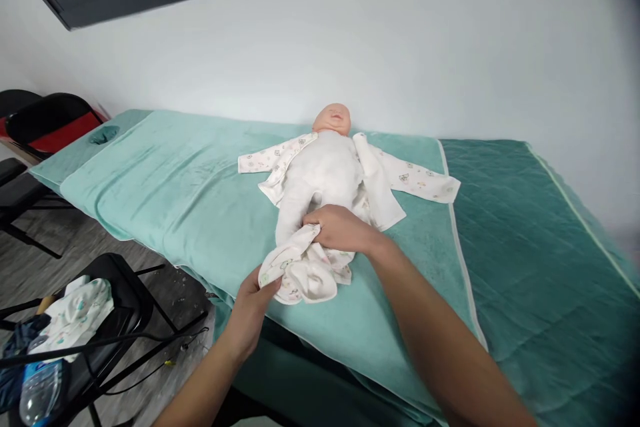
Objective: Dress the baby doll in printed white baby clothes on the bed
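A baby doll (325, 163) with a white cloth body lies on its back, its head toward the wall. Its arms are in an open white printed baby jacket (425, 181), spread to both sides. Bunched white printed baby pants (313, 273) lie around the lower legs. My left hand (253, 310) pinches the near left edge of the pants between thumb and fingers. At the doll's lower leg, my right hand (340, 230) is closed on the upper part of the same cloth, and its fingertips are partly hidden. The doll's feet are covered by the fabric.
Beneath the doll is a light green cover (200, 173) on a long bed, with a darker green quilted cover (520, 247) at the right. A black chair (113, 307) at lower left carries white printed cloth (80, 310) and a plastic bottle (43, 387). The wall (450, 47) borders the far side.
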### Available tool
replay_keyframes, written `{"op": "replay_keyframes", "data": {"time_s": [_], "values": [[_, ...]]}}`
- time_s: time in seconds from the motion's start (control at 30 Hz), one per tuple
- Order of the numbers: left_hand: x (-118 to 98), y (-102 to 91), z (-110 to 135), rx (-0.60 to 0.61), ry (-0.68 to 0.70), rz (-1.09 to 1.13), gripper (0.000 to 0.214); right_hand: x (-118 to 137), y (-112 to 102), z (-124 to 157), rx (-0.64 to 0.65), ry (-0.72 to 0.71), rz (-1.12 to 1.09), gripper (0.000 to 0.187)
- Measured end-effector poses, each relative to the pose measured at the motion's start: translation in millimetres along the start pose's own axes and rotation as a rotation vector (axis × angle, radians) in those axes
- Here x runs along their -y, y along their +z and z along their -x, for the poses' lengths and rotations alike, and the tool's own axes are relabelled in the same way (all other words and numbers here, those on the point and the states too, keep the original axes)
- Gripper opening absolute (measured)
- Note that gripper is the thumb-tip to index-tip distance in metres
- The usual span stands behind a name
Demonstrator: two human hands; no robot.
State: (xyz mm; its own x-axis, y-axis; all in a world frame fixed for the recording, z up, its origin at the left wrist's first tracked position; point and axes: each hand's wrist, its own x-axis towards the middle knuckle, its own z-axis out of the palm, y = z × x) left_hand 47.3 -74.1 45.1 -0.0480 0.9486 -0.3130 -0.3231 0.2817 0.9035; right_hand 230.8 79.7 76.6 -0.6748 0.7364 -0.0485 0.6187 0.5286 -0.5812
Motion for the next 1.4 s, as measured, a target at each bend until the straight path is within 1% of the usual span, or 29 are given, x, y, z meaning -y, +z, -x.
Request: {"op": "replay_keyframes", "data": {"time_s": [0.1,0.13,0.23,0.3,0.37,0.47,0.63,0.7,0.77,0.87,0.97,1.03,1.13,1.27,1.33,1.4], "values": [[-0.5,-12.8,-22.2,0.089,0.111,-0.082,0.047,-1.4,-2.4,0.8,-0.015,-0.001,-0.104,0.021],[-2.0,-17.9,-30.5,0.139,0.123,-0.117,0.046,-2.5,-2.9,0.9,-0.014,-0.003,-0.142,0.019],[-12.0,-32.5,-54.5,0.293,0.100,-0.230,0.043,-6.3,-2.8,0.8,-0.007,-0.012,-0.244,0.018],[-20.1,-40.0,-68.5,0.326,0.105,-0.300,0.037,-8.1,-2.3,0.7,-0.004,-0.022,-0.296,0.017],[-25.5,-44.1,-80.3,0.287,0.130,-0.348,0.028,-8.4,-2.9,1.2,0.009,-0.020,-0.337,0.020],[-26.2,-43.5,-94.4,0.182,0.169,-0.372,0.022,-6.5,-7.3,3.4,0.053,-0.001,-0.374,0.030],[-23.0,-30.4,-113.9,-0.052,0.330,-0.336,0.013,-0.3,-15.9,7.3,0.124,-0.015,-0.361,0.047],[-24.9,-24.4,-121.6,-0.095,0.364,-0.332,0.013,1.6,-15.2,7.1,0.117,-0.004,-0.301,0.043],[-27.5,-19.8,-129.1,-0.111,0.391,-0.342,0.014,2.2,-11.6,5.7,0.084,0.020,-0.244,0.034],[-29.4,-15.6,-140.0,-0.122,0.426,-0.353,0.018,0.1,-3.8,2.2,-0.005,0.047,-0.214,0.023],[-28.1,-12.7,-149.8,-0.139,0.456,-0.355,0.024,-3.4,2.5,-1.0,-0.102,0.050,-0.240,0.016],[-27.0,-10.7,-154.7,-0.156,0.487,-0.352,0.024,-5.2,4.6,-2.2,-0.169,0.052,-0.275,0.014],[-26.7,-8.8,-157.1,-0.138,0.505,-0.355,0.024,-6.7,4.6,-2.1,-0.213,0.047,-0.325,0.016],[-28.0,-10.7,-152.4,-0.098,0.470,-0.388,0.021,-10.6,0.3,-0.2,-0.165,-0.011,-0.502,0.033],[-28.6,-12.7,-149.8,-0.074,0.480,-0.388,0.018,-13.8,-2.0,0.4,-0.161,-0.052,-0.577,0.032],[-28.8,-14.5,-148.1,-0.025,0.498,-0.357,0.015,-16.8,-3.7,0.7,-0.177,-0.069,-0.656,0.033]]}}
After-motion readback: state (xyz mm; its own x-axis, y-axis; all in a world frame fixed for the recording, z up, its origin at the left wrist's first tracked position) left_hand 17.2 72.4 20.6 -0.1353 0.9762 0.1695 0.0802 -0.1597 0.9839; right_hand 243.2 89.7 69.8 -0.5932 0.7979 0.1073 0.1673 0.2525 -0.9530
